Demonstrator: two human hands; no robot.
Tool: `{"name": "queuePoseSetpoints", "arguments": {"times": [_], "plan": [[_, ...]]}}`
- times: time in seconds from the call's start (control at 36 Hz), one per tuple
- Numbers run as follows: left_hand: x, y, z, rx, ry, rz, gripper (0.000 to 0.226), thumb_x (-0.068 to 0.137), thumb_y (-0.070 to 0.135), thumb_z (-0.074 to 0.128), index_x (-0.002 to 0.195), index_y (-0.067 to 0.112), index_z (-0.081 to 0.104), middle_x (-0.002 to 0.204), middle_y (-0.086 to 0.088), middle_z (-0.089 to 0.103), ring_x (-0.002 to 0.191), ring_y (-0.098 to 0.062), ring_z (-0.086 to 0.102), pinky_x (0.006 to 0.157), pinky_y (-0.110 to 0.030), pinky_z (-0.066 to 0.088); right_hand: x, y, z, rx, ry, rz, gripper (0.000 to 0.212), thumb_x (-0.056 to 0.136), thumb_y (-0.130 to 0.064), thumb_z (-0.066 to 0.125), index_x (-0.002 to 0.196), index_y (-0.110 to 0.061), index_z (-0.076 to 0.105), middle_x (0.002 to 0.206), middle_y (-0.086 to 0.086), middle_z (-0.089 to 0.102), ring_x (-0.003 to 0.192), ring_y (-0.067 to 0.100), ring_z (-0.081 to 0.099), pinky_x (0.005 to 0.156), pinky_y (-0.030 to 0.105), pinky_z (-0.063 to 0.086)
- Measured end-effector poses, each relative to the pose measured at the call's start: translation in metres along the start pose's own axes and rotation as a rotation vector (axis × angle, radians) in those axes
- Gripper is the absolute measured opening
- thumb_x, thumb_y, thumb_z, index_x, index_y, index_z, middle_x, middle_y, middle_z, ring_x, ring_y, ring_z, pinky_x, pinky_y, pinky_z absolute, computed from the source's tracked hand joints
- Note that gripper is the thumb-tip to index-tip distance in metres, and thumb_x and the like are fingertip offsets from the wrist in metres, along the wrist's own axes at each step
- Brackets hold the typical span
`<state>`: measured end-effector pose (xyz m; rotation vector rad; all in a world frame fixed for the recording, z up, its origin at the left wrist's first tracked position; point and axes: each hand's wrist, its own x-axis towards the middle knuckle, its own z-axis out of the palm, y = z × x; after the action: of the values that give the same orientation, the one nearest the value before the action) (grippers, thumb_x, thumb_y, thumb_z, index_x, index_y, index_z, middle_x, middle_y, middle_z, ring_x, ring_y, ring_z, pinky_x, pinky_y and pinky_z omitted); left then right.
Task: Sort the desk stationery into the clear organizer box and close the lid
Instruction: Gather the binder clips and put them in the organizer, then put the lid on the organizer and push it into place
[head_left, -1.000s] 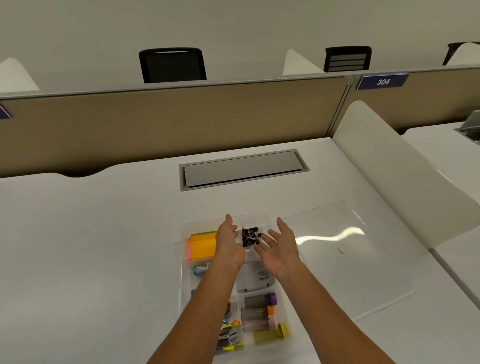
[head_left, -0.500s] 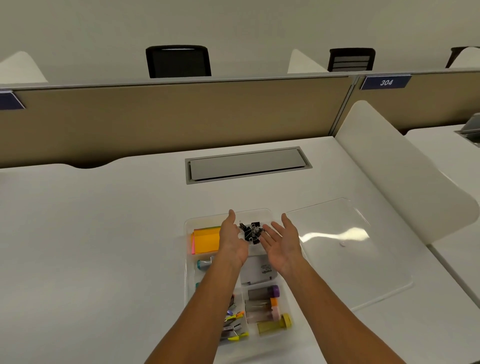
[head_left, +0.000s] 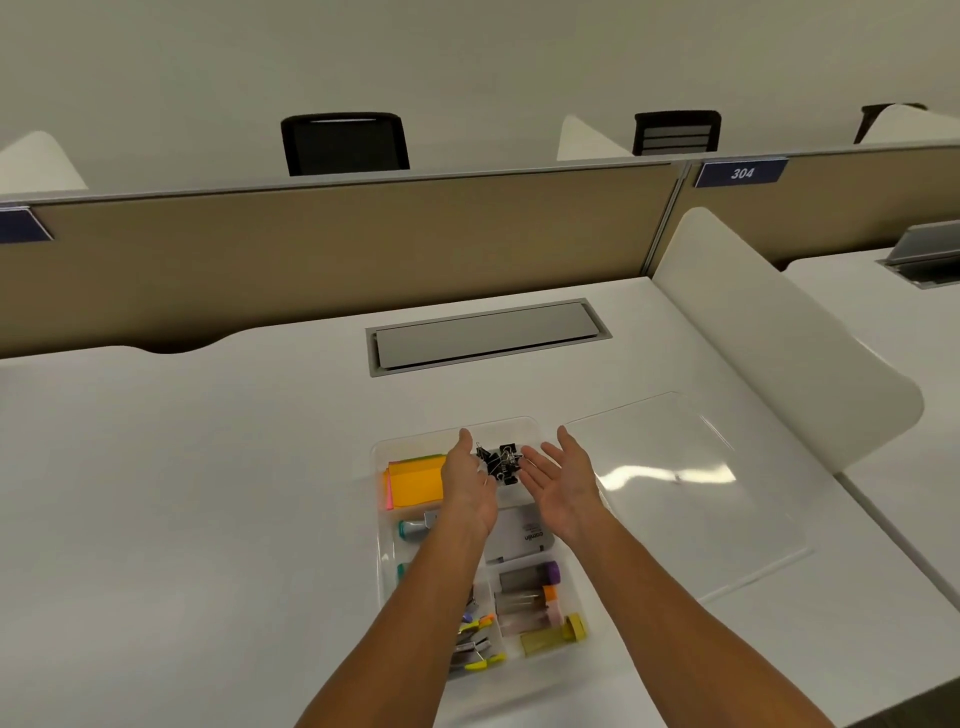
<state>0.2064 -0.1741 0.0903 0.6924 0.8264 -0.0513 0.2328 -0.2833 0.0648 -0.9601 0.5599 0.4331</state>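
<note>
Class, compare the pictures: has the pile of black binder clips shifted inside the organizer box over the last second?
No. The binder clips lie in the same far compartment of the organizer box, beside the sticky notes.

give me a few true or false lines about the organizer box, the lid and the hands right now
1. The clear lid lies flat on the desk, right of the organizer box. True.
2. The black binder clips sit in the box's nearest compartment. False: they are in a far one, between the hands.
3. The left hand grips the orange sticky notes. False: its fingers are straight and hold nothing.
4. The right hand is open, palm up. True.
</note>
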Motion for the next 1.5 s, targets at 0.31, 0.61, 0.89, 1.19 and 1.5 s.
{"name": "queuePoseSetpoints", "arguments": {"times": [0.31, 0.61, 0.89, 1.19, 1.5], "plan": [[-0.004, 0.006, -0.004, 0.050, -0.034, 0.018, 0.058, 0.097, 0.041, 0.052, 0.141, 0.006, 0.039, 0.141, -0.014, 0.047, 0.125, -0.028, 0.049, 0.104, -0.037, 0.041, -0.007, -0.006, -0.003, -0.016, -0.017, 0.002, 0.059, 0.094, -0.049, 0.055, 0.136, -0.008, 0.048, 0.122, 0.015, 0.064, 0.116, 0.030, 0.060, 0.105, 0.042, 0.046], [-0.003, 0.002, -0.013, 0.141, -0.129, 0.010, 0.064, 0.099, 0.040, 0.049, 0.148, 0.004, 0.031, 0.150, -0.013, 0.038, 0.139, -0.030, 0.036, 0.113, -0.041, 0.034, -0.035, 0.001, -0.032, 0.118, 0.019, -0.065, 0.049, 0.095, -0.044, 0.056, 0.129, -0.009, 0.054, 0.125, 0.015, 0.064, 0.110, 0.034, 0.065, 0.099, 0.043, 0.050], [-0.030, -0.022, -0.013, 0.172, -0.277, 0.021, 0.044, 0.098, 0.039, 0.052, 0.127, 0.006, 0.055, 0.129, -0.010, 0.060, 0.120, -0.028, 0.056, 0.104, -0.040, 0.045, -0.063, -0.004, -0.062, 0.165, 0.051, -0.107, 0.047, 0.095, -0.044, 0.057, 0.127, -0.010, 0.058, 0.124, 0.014, 0.066, 0.107, 0.034, 0.067, 0.097, 0.045, 0.052], [-0.058, -0.044, -0.005, 0.231, -0.301, 0.085, 0.042, 0.098, 0.036, 0.053, 0.128, 0.007, 0.056, 0.123, -0.009, 0.063, 0.113, -0.027, 0.061, 0.103, -0.041, 0.047, -0.086, -0.011, -0.105, 0.140, 0.048, -0.064, 0.043, 0.097, -0.042, 0.054, 0.128, -0.012, 0.058, 0.126, 0.012, 0.064, 0.112, 0.035, 0.063, 0.092, 0.045, 0.052], [-0.082, -0.098, 0.027, 0.339, -0.336, 0.114, 0.035, 0.097, 0.031, 0.057, 0.125, 0.010, 0.056, 0.119, -0.007, 0.065, 0.112, -0.026, 0.062, 0.102, -0.038, 0.049, -0.095, -0.040, -0.162, 0.155, 0.062, -0.072, 0.040, 0.094, -0.038, 0.059, 0.125, -0.012, 0.061, 0.122, 0.010, 0.067, 0.108, 0.031, 0.066, 0.087, 0.042, 0.053]]}}
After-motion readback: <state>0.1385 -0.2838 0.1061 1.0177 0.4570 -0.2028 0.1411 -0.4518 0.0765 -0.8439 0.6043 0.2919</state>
